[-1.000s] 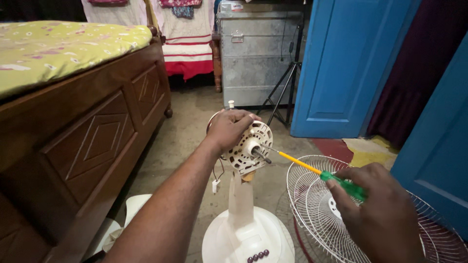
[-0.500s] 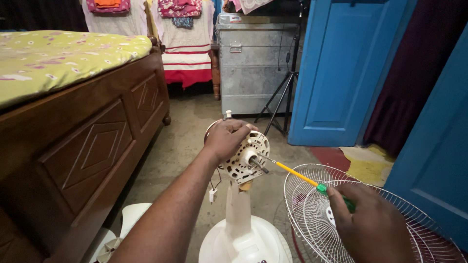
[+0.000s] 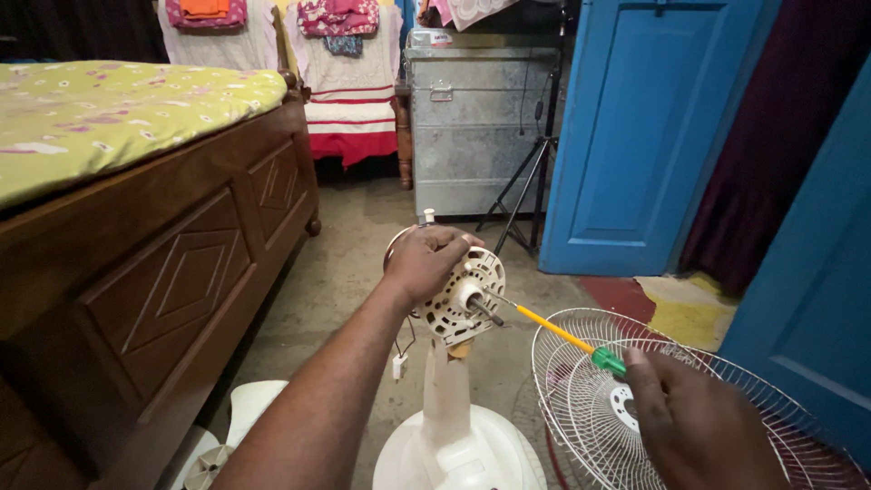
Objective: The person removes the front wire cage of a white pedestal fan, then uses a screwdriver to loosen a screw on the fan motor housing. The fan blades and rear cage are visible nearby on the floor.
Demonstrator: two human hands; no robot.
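The fingers of the left hand [image 3: 426,261] curl over the top and back of a cream fan motor housing [image 3: 464,298], gripping it from above, with the forearm reaching in from the lower left. The housing sits at the top of a white fan stand [image 3: 446,399], its perforated round face turned toward the right, with a short metal shaft sticking out of the middle. The right hand [image 3: 694,426] is closed around the green handle of a screwdriver [image 3: 567,338], fingers wrapped tight on it; the yellow shank slants up and left, and its tip meets the housing face just beside the shaft. Below the motor, the stand widens into a round white base [image 3: 458,454] on the concrete floor. A wire fan guard [image 3: 581,381] lies flat on the floor to the right, partly under the right hand. A small white plug dangles on a cord beneath the housing. Farther out are a wooden bed [image 3: 163,272] on the left, a metal trunk [image 3: 472,127] behind, and a blue door [image 3: 635,136].
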